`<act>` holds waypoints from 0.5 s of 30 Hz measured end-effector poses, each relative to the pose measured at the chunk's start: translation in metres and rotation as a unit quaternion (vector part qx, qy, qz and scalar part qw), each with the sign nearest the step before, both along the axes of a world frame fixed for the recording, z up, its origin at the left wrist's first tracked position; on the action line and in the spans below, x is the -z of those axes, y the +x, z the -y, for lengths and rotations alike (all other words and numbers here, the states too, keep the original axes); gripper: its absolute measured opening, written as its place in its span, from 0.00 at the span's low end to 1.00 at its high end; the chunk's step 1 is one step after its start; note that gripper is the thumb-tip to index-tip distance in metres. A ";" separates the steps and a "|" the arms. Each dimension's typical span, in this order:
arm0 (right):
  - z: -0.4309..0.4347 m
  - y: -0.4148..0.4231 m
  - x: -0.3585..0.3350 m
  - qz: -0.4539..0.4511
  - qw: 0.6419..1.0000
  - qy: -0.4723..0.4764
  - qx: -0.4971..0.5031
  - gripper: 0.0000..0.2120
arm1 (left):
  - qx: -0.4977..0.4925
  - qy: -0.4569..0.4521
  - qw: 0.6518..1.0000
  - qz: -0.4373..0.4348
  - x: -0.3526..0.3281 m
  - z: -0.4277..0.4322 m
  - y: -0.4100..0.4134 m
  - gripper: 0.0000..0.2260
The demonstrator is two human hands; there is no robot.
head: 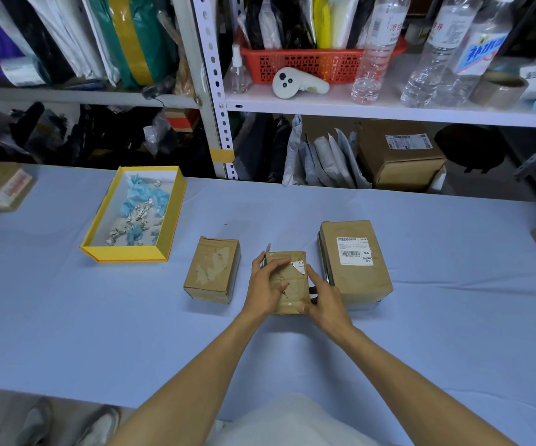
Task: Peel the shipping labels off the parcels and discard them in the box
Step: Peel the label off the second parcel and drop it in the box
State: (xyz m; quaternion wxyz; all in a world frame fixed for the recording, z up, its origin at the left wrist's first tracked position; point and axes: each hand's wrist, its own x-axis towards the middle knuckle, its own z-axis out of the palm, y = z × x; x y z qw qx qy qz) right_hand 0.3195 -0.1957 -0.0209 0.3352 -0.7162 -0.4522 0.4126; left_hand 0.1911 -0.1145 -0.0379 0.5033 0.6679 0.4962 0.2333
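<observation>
Head camera: the middle parcel (pixel 293 286) sits on the table (pixel 421 333), with the left grip (pixel 265 286) curled round its left side and the right grip (pixel 324 300) curled round its right side.

Cool, even overhead light, bright on the worktop (pixel 421 333); shadows soft and faint. It is murky beneath the shelf (pixel 388 118). Wide-angle bending and slight blur show at the edges.

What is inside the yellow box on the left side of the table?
The yellow box holds crumpled blue and white paper scraps on a white bottom. Anything under the scraps is covered.
</observation>
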 end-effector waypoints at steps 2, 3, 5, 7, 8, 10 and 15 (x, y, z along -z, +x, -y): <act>0.000 0.000 0.001 0.000 1.000 0.005 -0.001 0.43 | 0.000 0.000 1.000 0.000 0.000 0.001 0.000 0.23; 0.000 0.000 0.000 0.001 1.000 0.006 -0.003 0.43 | 0.001 0.001 1.000 0.001 -0.001 0.002 -0.001 0.23; 0.001 0.000 0.000 -0.002 1.000 0.005 -0.003 0.43 | -0.001 0.003 1.000 -0.001 -0.001 0.003 -0.001 0.23; 0.001 0.000 0.000 -0.004 1.000 0.006 -0.002 0.43 | -0.002 0.004 1.000 0.000 -0.003 0.003 0.000 0.23; 0.001 0.000 0.001 -0.004 1.000 0.007 -0.003 0.42 | -0.001 0.005 1.000 0.001 -0.003 0.004 0.000 0.23; 0.001 0.001 0.001 -0.004 1.000 0.010 -0.004 0.42 | 0.000 0.008 1.000 0.000 -0.003 0.005 0.001 0.23; 0.001 0.001 0.001 -0.008 1.000 0.000 0.001 0.42 | 0.011 0.012 1.000 -0.018 -0.003 0.004 0.001 0.23</act>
